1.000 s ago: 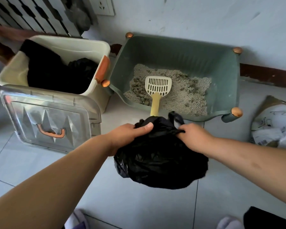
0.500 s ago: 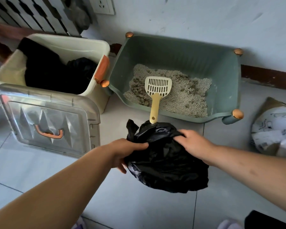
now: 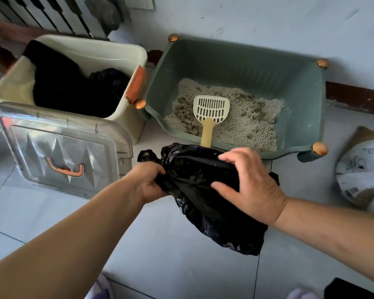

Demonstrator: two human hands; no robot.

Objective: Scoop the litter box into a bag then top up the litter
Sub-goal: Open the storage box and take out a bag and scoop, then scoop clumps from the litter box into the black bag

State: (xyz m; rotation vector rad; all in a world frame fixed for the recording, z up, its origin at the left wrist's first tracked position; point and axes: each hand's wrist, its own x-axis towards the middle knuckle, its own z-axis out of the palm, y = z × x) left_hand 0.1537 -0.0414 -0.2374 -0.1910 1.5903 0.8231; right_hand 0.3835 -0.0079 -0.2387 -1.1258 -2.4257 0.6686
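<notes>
We hold the black bag just in front of the litter box, our left hand clenched round its bunched rim, our right hand half spread with thumb and fingers pinching a fold; its mouth looks closed. To do this well, we judge, we should draw the 2 hands apart until the mouth gapes, keeping 1 grip firm on the thin plastic; the scoop lies on the litter, handle toward us.
</notes>
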